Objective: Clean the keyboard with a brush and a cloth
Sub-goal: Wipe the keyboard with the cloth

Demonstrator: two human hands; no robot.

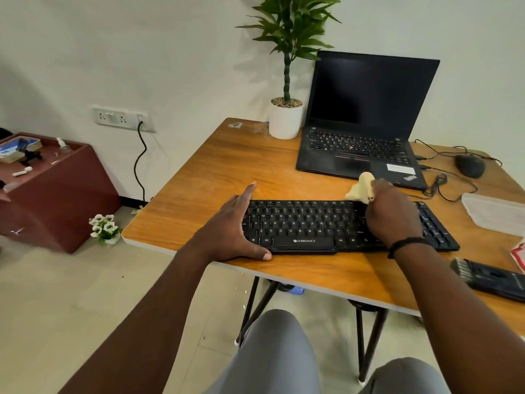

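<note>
A black keyboard (306,226) lies near the front edge of the wooden table (216,172). My left hand (227,228) rests flat on the keyboard's left end, thumb along its front edge, fingers spread over the side. My right hand (392,214) is closed on a pale yellow cloth (360,189), pressed on the keys right of the middle. The cloth bunches out above my fingers at the keyboard's back edge. A black brush (491,277) lies on the table at the front right, bristles pointing left, apart from both hands.
An open black laptop (360,129) stands behind the keyboard, with a potted plant (285,115) to its left. A black mouse (470,166) and cables lie at the back right. A clear plastic piece (494,211) sits at the right edge. A dark red cabinet (51,191) stands left.
</note>
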